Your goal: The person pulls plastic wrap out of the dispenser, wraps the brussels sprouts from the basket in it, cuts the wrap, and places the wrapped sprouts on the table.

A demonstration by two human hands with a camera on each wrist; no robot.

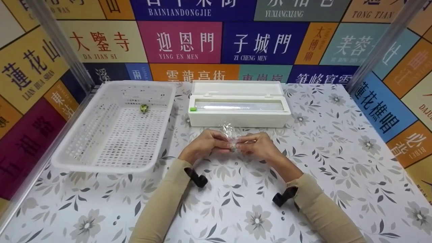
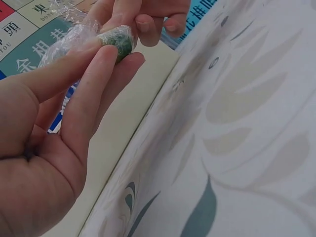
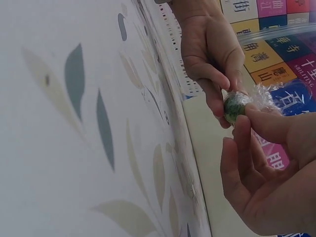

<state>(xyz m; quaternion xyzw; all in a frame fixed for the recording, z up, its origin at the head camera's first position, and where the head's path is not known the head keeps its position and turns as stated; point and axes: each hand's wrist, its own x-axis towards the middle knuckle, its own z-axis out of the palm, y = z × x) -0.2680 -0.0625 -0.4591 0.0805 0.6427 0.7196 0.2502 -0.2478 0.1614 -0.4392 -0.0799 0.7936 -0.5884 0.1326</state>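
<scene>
A small round green ball [image 2: 121,41] is wrapped in clear cling film [image 2: 74,42], whose loose crumpled end sticks up toward the dispenser. My left hand [image 1: 207,143] pinches one side of the ball between thumb and fingers. From the other side, my right hand [image 1: 258,145] pinches the same wrapped ball [image 3: 234,107], thumb and index finger against the film. Both hands meet just above the table, in front of a white cling film dispenser [image 1: 239,119]. In the head view the fingers mostly hide the ball.
The dispenser's lid [image 1: 236,88] is raised, with a green slider [image 1: 193,109] at its left end. To the left stands a white perforated basket [image 1: 108,167] holding one small green ball [image 1: 144,108]. A flower-patterned cloth [image 1: 256,216] covers the table, with printed panels [image 1: 180,42] around it.
</scene>
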